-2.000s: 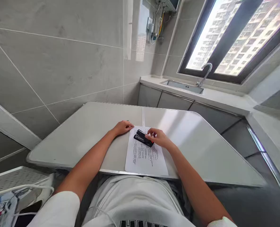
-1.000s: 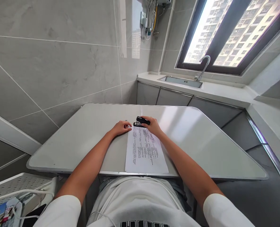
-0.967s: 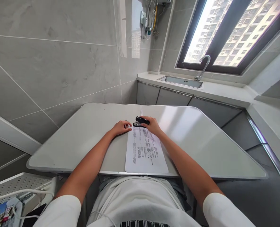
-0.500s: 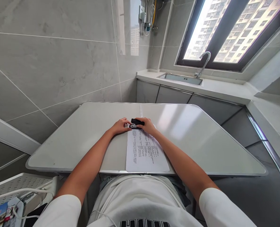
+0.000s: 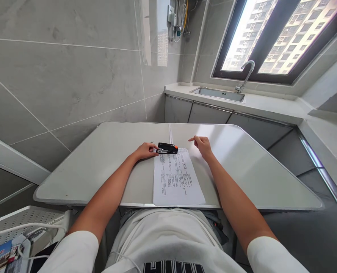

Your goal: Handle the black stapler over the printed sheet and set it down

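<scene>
A black stapler (image 5: 167, 148) with an orange mark at its right end lies across the far edge of a printed sheet of paper (image 5: 175, 182). My left hand (image 5: 145, 150) grips the stapler's left end between thumb and fingers. To the right of the stapler, apart from it, my right hand (image 5: 202, 145) is held over the table with its index finger stretched out to the left and the other fingers curled. Nothing is in that hand. The paper is flat, its near edge close to the table's front edge.
The grey-white folding table (image 5: 88, 167) has a seam down its middle. A small dark speck (image 5: 152, 141) lies beyond my left hand. At the lower left stands a white perforated basket (image 5: 23, 220) with cables and packages. Behind are a counter with a sink (image 5: 218, 94) and a tap (image 5: 246, 76).
My right hand has let go of the stapler and moved right, off the paper. The stapler's right end is now uncovered. My left hand stays at its left end.
</scene>
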A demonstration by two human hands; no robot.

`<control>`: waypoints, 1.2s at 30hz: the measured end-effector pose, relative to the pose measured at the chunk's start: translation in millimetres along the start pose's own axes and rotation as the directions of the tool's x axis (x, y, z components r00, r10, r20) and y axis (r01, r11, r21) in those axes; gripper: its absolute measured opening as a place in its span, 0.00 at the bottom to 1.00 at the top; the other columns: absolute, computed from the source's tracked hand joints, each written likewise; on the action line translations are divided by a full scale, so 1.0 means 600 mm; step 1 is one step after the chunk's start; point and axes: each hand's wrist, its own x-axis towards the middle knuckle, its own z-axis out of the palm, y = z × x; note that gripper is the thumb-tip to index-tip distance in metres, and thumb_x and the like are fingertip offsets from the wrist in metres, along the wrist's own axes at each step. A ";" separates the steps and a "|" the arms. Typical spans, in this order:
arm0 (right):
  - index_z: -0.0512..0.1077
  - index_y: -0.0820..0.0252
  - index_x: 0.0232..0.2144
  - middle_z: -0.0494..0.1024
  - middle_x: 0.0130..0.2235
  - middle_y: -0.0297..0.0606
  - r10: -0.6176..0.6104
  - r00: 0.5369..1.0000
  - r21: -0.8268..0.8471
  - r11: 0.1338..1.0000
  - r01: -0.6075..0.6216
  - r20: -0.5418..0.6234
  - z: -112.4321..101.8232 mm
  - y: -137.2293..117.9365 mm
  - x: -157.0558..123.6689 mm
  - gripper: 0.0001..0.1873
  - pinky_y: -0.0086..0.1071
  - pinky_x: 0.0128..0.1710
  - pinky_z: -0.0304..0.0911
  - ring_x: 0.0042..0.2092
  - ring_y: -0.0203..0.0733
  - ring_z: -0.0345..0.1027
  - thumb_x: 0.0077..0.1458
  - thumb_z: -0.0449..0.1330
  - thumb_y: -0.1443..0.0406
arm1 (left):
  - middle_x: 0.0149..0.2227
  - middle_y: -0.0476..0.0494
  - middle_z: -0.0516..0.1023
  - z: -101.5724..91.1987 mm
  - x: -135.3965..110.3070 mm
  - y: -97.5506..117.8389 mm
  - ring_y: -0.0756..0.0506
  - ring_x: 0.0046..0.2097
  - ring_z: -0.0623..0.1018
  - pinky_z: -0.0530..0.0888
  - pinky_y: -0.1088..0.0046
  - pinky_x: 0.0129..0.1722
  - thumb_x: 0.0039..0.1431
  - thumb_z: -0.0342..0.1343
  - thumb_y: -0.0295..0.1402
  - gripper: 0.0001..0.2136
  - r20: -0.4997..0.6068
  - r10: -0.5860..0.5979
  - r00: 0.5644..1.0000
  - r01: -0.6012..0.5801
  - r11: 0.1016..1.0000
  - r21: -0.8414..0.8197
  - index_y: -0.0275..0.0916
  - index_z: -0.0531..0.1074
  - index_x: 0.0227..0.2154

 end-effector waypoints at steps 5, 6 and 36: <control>0.84 0.61 0.31 0.56 0.21 0.30 0.002 0.995 0.007 1.000 -0.003 0.099 0.020 0.001 -0.006 0.26 0.33 0.27 0.49 0.25 0.36 0.49 0.63 0.53 0.51 | 0.25 0.54 0.70 -0.002 0.001 -0.004 0.50 0.28 0.67 0.64 0.71 0.33 0.50 0.69 0.48 0.22 0.034 -0.006 0.999 0.009 0.996 -0.090 0.38 0.83 0.43; 0.84 0.61 0.31 0.56 0.21 0.30 -0.001 0.993 -0.009 1.000 0.003 0.114 0.027 0.000 -0.007 0.27 0.34 0.28 0.49 0.25 0.36 0.48 0.64 0.53 0.50 | 0.25 0.54 0.70 -0.003 0.001 -0.004 0.50 0.29 0.68 0.64 0.71 0.33 0.50 0.69 0.48 0.22 0.033 -0.006 0.999 0.009 0.996 -0.091 0.38 0.83 0.43; 0.56 0.56 0.14 0.50 0.20 0.27 0.093 0.932 -0.127 0.991 -0.051 0.350 0.058 0.005 -0.025 0.30 0.33 0.26 0.35 0.27 0.33 0.35 0.54 0.63 0.48 | 0.23 0.56 0.55 0.001 0.007 -0.003 0.51 0.27 0.56 0.56 0.70 0.30 0.44 0.71 0.52 0.26 0.013 -0.066 0.998 0.067 0.991 -0.113 0.38 0.84 0.41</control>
